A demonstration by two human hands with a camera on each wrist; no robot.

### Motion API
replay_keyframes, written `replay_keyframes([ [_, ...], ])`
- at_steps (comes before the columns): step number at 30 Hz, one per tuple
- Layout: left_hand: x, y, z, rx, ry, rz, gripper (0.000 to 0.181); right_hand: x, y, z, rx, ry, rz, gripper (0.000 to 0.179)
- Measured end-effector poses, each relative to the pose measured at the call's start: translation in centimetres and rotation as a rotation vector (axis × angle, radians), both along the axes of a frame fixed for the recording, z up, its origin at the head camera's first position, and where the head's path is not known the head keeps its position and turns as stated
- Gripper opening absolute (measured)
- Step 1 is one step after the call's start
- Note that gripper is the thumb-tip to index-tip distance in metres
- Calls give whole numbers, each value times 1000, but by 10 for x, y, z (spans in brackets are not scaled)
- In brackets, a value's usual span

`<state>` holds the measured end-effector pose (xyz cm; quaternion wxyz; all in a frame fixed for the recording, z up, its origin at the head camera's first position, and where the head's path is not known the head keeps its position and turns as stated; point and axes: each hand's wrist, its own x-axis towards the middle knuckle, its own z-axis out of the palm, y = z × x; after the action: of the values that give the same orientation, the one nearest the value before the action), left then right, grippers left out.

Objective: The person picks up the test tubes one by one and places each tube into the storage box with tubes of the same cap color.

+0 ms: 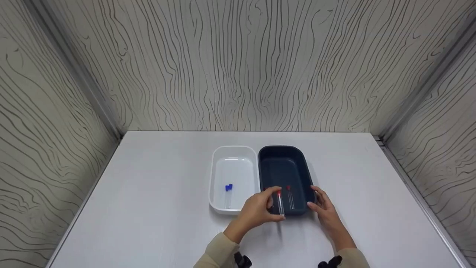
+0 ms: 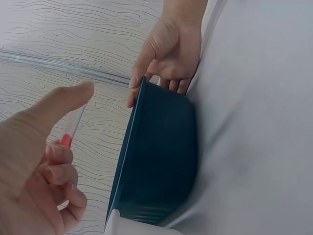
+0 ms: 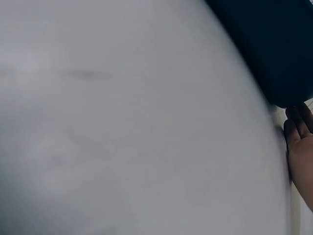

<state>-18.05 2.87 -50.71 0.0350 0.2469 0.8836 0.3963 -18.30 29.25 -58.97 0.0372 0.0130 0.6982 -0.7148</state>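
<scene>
My left hand [image 1: 256, 210] pinches a clear tube with a red cap [image 1: 281, 205] between thumb and forefinger, above the near end of a dark blue tray [image 1: 284, 172]. In the left wrist view the red-capped end lies by the fingertips and the clear end by the thumb. At the tray's near right corner, my right hand [image 1: 327, 214] holds the rim, as the left wrist view shows from the side. More red-capped tubes [image 1: 290, 198] lie inside the dark tray, partly hidden behind the left hand.
Touching the dark tray's left side is a white tray [image 1: 211, 178] with blue-capped clear tubes [image 1: 228, 197] in it. Both stand on a white table [image 1: 148, 201], with wood-patterned panels [image 1: 238, 67] behind and at the sides.
</scene>
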Motion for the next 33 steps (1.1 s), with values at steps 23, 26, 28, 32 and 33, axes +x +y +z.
replay_keyframes([
  [23,-21,13,0,-21,33,-43,75,-2,0,-3,12,36,6,61],
  [26,-24,15,0,-23,9,-39,75,-2,0,-3,15,31,0,61],
  [28,-26,17,0,-25,-9,-36,75,-2,1,-3,31,20,6,62],
  [32,-29,21,-1,-26,-34,-38,75,-1,2,-2,51,-17,17,67],
  [33,-29,22,-2,-30,-39,-38,75,-1,2,-2,56,-18,19,66],
])
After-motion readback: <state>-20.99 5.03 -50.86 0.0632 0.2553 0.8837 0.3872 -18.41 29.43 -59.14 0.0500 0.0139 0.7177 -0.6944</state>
